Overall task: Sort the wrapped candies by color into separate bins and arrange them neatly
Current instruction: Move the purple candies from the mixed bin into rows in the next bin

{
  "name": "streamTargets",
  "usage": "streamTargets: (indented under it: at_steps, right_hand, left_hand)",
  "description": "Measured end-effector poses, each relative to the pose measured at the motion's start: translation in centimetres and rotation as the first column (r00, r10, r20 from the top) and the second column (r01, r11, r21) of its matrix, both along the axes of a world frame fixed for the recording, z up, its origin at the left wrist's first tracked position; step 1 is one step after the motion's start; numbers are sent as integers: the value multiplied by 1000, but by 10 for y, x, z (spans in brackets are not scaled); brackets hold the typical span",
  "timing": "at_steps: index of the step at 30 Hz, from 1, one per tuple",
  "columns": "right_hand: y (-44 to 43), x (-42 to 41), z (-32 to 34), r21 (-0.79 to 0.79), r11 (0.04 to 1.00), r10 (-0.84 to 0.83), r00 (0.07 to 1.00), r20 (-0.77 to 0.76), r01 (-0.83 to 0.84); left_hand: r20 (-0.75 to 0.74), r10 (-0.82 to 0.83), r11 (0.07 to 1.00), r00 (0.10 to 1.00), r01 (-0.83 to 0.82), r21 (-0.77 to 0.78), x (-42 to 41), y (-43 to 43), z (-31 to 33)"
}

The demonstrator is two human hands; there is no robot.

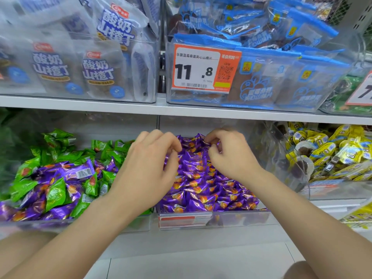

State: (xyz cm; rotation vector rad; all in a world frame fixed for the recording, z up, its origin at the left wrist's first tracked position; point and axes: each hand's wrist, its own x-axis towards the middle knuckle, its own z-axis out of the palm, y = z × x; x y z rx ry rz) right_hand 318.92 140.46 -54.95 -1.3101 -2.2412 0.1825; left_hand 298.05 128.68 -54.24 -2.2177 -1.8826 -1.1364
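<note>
- Head view: the purple candies (201,188) lie in tidy rows in the middle bin (201,219), just below the centre of the frame.
- The left hand (153,158) hangs over the 10 o'clock corner of that pile with its fingers curled down. Its fingertips are hidden among the wrappers, so I cannot tell whether they hold one.
- The right hand (229,156) is over the 1 o'clock corner, thumb and fingertips pinching a purple wrapper at the back of the rows.
- At 9 o'clock, the left bin (60,223) holds green candies (60,154) with many purple ones mixed in, so the sorting looks far from done.
- At 3 o'clock, the right bin (281,148) holds yellow sweets (342,150). At 12 o'clock, a price tag (201,69) hangs on the shelf above.
- Risk: both forearms cross the bins' front edges. A careless pull-back could drag the near rows out of line or tip candies over the low front wall.
- Risk: slick wrappers may slip from a light pinch and land in the wrong bin.
</note>
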Motion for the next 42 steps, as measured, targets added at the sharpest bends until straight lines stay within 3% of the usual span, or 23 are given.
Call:
streamTargets:
  at_steps: [3, 7, 10, 13, 15, 18, 21, 23, 27, 30, 35, 40, 42]
  right_hand:
    - [-43, -41, 19, 10, 982, 189, 977, -94, -189]
    - [-86, -98, 26, 18, 952, 304, 949, -86, -304]
    - [-103, -136, 17, -52, 912, 409, 910, 65, -407]
    - [-105, -169, 1, -101, 895, 447, 877, 175, -435]
    - [-101, -190, -7, -125, 896, 443, 879, 176, -426]
    - [-87, -222, -15, -175, 878, 471, 868, 153, -446]
    - [-74, -255, -21, -250, 853, 508, 839, 195, -458]
    - [-69, -272, -25, -337, 826, 540, 807, 240, -452]
    - [-59, -290, -32, -397, 822, 548, 754, 361, -408]
    - [-48, -294, -32, -403, 840, 519, 753, 404, -362]
    - [-42, -293, -31, -255, 921, 385, 794, 470, -296]
    - [-39, -287, -30, -453, 825, 532, 735, 421, -338]
    - [-37, -285, -31, -457, 820, 540, 731, 416, -345]
  left_hand:
    - [104, 128, 991, 986, -124, -39, -22, -17, 0]
    - [55, 306, 929, 950, -286, -233, -75, -37, -3]
    - [-64, 514, 789, 855, -501, -356, -124, -53, -4]
    - [-295, 652, 559, 699, -705, -437, -165, -70, -7]
    - [-333, 610, 497, 720, -674, -547, -187, -77, -11]
    - [-292, 481, 543, 827, -542, -641, -210, -79, -20]
    - [-289, 352, 710, 890, -455, -538, -220, -71, -23]
    - [-247, 279, 763, 928, -370, -530, -222, -61, -21]
    - [-284, 189, 679, 940, -334, -653, -232, -39, -22]
    - [-247, 166, 670, 955, -293, -682, -241, -29, -25]
    - [-304, 85, 684, 949, -277, -675, -237, -19, -34]
    - [-307, 82, 710, 948, -272, -650, -238, -15, -36]
    - [-309, 107, 751, 945, -280, -598, -238, -16, -39]
